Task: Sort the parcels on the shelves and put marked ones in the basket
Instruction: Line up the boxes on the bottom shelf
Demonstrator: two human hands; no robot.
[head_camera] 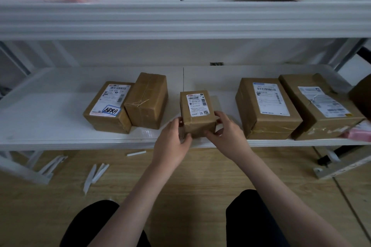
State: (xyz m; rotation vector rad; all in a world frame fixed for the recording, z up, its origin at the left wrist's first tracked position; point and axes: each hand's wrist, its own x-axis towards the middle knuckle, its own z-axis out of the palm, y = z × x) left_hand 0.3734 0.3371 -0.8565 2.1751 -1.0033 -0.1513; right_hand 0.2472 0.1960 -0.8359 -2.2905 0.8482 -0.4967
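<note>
White shelf [60, 126], lower tier: brown parcels in a row. Your left hand [172, 142] and right hand [226, 132] both grip the small labelled parcel [197, 114] at the front edge, mid-shelf. Left of it, a parcel with a handwritten marked label [106, 106] lies flat.
</note>
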